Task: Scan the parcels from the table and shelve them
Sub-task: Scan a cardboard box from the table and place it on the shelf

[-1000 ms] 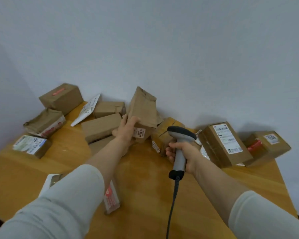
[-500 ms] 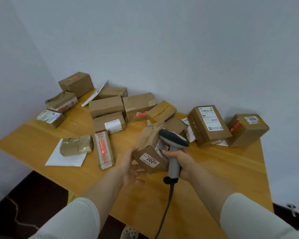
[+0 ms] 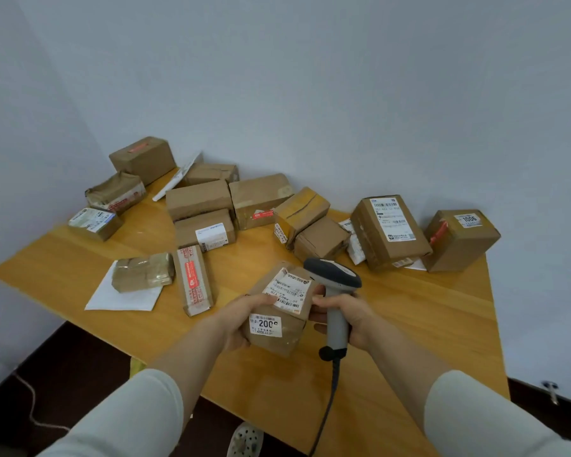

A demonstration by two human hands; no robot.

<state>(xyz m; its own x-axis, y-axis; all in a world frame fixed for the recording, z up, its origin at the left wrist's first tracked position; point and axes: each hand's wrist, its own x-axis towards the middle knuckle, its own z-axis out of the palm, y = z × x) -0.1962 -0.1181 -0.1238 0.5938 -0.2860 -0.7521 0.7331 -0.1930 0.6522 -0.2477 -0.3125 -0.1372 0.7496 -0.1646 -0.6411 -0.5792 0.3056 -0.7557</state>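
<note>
Over one table (image 3: 409, 324): one parcel (image 3: 287, 328), one scanner (image 3: 333, 278).

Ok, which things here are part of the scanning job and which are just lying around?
Job: parcel marked 200 in left hand; scanner in right hand; box marked 1006 and others on the table.
Lying about: floor cord; white perforated shoe.

Near parcel (image 3: 289, 339), front sticker (image 3: 265, 324): small "17-2-", then large "200" and a last character that cannot be made out.
Near parcel, top label (image 3: 289, 290): barcode and upside-down print, too blurred to read.
Far right box (image 3: 462, 249), white sticker (image 3: 469, 220): "1006".
Tall box (image 3: 370, 239) just left of it, shipping label (image 3: 393, 218): barcodes, with print too small to read.
Long flat parcel (image 3: 198, 301), left of centre, red print: unreadable.
</note>
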